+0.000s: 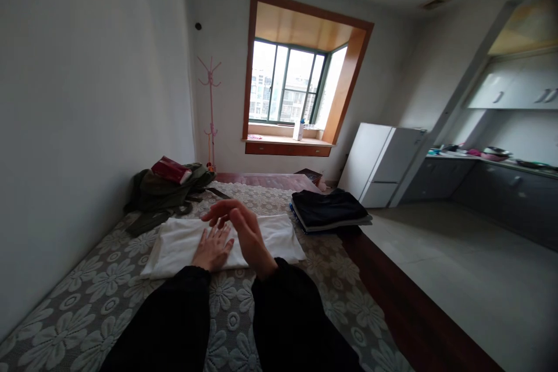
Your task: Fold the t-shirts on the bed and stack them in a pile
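Note:
A folded white cloth [274, 238], perhaps a garment, lies flat on the flower-patterned cover [104, 279] in front of me. My left hand [213, 249] rests on its middle with the fingers spread. Raised above the cloth, my right hand [244, 235] holds nothing; its fingers are bent towards the left and apart from the thumb. It hides part of the cloth and some of the space beside my left hand.
To the right sits a stack of folded dark clothes [329, 209]. An olive-green bag [174, 195] with a dark red packet [170, 170] on top lies by the left wall. Further off are a pink coat stand [211, 104], a window and a white fridge [375, 163].

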Tool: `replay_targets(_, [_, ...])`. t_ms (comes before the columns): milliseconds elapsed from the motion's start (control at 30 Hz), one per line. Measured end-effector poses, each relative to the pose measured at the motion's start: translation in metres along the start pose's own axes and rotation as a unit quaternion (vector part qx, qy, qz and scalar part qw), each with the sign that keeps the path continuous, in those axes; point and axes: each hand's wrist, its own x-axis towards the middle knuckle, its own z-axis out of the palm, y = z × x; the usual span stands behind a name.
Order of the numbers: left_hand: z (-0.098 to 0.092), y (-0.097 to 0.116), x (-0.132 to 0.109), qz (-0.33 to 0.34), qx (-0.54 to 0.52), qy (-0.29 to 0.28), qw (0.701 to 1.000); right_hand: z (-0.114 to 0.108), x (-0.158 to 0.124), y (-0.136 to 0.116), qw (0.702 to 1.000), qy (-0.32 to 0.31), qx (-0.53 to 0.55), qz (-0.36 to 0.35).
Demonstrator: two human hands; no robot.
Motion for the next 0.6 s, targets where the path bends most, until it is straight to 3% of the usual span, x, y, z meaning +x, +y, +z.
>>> replay_targets(33, [0.000,0.001,0.000,-0.008,0.002,-0.005,1.000,-0.014,0.004,0.030,0.993,-0.001,-0.104,0.054])
replay_targets(67, [0.000,0.003,0.000,-0.015,0.005,-0.010,1.000,-0.028,0.003,0.056,0.967,0.006,-0.224,0.117])
replay_targets(100, [0.000,0.005,0.000,-0.022,0.007,-0.015,1.000,-0.042,0.000,0.079,0.921,-0.003,-0.350,0.174])
replay_targets(200, [0.003,0.009,0.002,-0.037,0.015,-0.022,0.999,-0.075,-0.022,0.121,0.867,0.002,-0.444,0.228])
replay_targets(267, [0.005,0.010,0.005,-0.045,0.019,-0.024,0.999,-0.093,-0.036,0.130,0.810,-0.018,-0.526,0.259])
replay_targets(333, [0.005,0.004,0.007,-0.053,0.022,-0.023,0.998,-0.113,-0.044,0.131,0.729,-0.044,-0.617,0.295])
replay_targets(433, [-0.006,-0.023,0.002,-0.076,0.031,-0.017,0.996,-0.147,-0.049,0.126,0.636,-0.056,-0.694,0.332])
replay_targets(500, [-0.018,-0.050,-0.007,-0.100,0.042,-0.006,0.994,-0.168,-0.051,0.121,0.599,-0.055,-0.723,0.340])
replay_targets(600, [-0.037,-0.088,-0.021,-0.131,0.053,0.011,0.990,-0.191,-0.054,0.116,0.579,-0.064,-0.739,0.337])
